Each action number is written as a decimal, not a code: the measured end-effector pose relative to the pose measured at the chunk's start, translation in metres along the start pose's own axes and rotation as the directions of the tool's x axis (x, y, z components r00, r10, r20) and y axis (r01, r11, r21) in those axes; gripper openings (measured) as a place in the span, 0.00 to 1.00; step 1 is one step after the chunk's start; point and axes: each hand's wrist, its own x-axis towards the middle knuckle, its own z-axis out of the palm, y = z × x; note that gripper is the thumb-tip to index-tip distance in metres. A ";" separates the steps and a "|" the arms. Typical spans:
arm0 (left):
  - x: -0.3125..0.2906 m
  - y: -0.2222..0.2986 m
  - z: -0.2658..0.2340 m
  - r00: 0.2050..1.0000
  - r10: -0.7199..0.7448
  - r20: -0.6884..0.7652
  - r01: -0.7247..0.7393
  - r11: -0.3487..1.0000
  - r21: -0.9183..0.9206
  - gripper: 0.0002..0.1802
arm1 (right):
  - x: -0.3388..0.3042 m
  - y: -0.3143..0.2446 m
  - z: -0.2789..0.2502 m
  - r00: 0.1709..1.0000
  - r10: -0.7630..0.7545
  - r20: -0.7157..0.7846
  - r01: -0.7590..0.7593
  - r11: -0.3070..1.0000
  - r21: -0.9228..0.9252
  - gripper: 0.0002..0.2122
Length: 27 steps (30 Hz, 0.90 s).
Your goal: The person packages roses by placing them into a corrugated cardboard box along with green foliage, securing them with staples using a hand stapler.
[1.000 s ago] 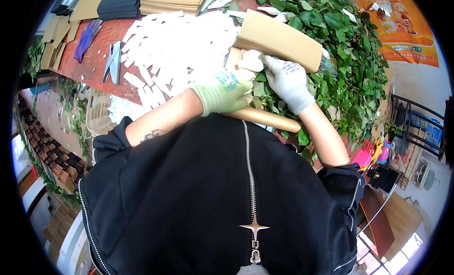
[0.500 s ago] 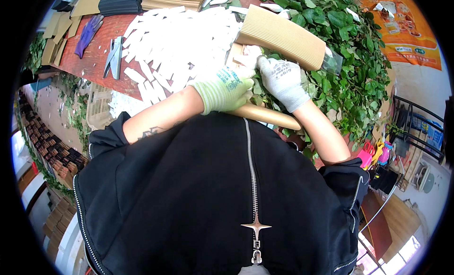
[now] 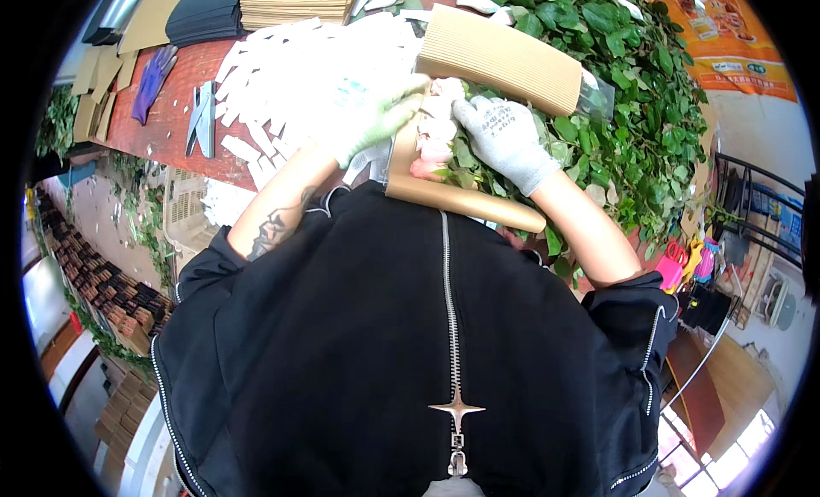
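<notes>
Hands gloved and apart, one on each side of the flower heads. Left hand point(image 3: 376, 117), pale green and white, somewhat blurred, reaches across the left edge of the wrap; cannot tell whether it grips anything. Right hand point(image 3: 500, 142), greyish white, has curled fingertips at the blooms' right side; its hold is unclear too.

Pale pink flower heads point(image 3: 437, 129) lie in a row between the tan corrugated cardboard point(image 3: 504, 59) and a smooth rolled cardboard edge point(image 3: 470, 202) near the person's body.

Work surface: a scuffed red tabletop point(image 3: 179, 151). Loose white strips point(image 3: 286, 57) heap left of the flowers; beside them a grey-blue hand tool point(image 3: 202, 121), then a purple glove point(image 3: 154, 85). At the far edge, black sheets point(image 3: 205, 17) stacked next to tan sheets point(image 3: 299, 3). Green foliage point(image 3: 636, 125) covers the right side.

Room: orange poster point(image 3: 726, 44) at upper right, black metal rack point(image 3: 758, 206) below it. On the left, a pale plastic crate point(image 3: 184, 211) by the table; leaf litter on the floor point(image 3: 107, 194).
</notes>
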 end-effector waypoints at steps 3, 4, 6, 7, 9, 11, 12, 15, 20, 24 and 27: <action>0.008 0.000 -0.008 0.990 -0.031 0.135 0.001 0.977 0.213 0.19 | 0.002 -0.005 -0.008 0.992 0.067 0.108 -0.068 0.998 0.010 0.09; 0.010 -0.003 -0.007 0.983 0.028 0.181 -0.087 0.942 0.325 0.19 | 0.002 -0.004 -0.006 0.992 0.068 0.104 -0.069 0.998 0.009 0.09; 0.010 -0.006 -0.005 0.969 0.080 0.233 -0.176 0.885 0.431 0.19 | 0.000 -0.003 -0.001 0.996 0.054 0.072 -0.053 0.999 -0.005 0.09; 0.012 -0.007 -0.002 0.982 0.010 0.187 -0.086 0.911 0.403 0.14 | 0.000 -0.002 0.000 0.995 0.063 0.071 -0.063 0.998 -0.004 0.09; 0.013 -0.008 0.000 0.986 -0.059 0.158 -0.003 0.930 0.368 0.09 | 0.000 -0.002 0.001 0.993 0.095 0.071 -0.096 0.995 0.005 0.08; 0.012 -0.001 0.001 0.991 -0.007 0.133 -0.044 0.925 0.377 0.08 | -0.003 0.002 0.012 0.994 0.107 0.023 -0.108 0.993 0.040 0.08; 0.013 0.007 0.000 0.985 0.010 0.170 -0.074 0.924 0.376 0.08 | -0.007 0.004 0.016 0.994 0.109 -0.025 -0.107 0.992 0.071 0.08; 0.009 0.031 -0.013 0.992 -0.039 0.118 -0.015 0.904 0.428 0.10 | -0.004 0.003 0.011 0.990 0.120 -0.078 -0.106 0.981 0.165 0.09; -0.002 0.012 -0.044 0.972 -0.153 0.181 0.035 0.848 0.529 0.12 | -0.002 0.002 0.006 0.992 0.125 -0.017 -0.119 0.974 0.192 0.12; -0.004 0.009 -0.112 0.938 -0.328 -0.109 0.325 0.729 0.602 0.16 | -0.006 0.007 0.022 0.990 0.099 -0.104 -0.085 0.988 0.129 0.14; -0.010 0.016 -0.114 0.998 -0.046 0.031 0.006 0.639 0.769 0.20 | -0.007 0.001 0.020 0.992 0.107 -0.061 -0.100 0.989 0.107 0.14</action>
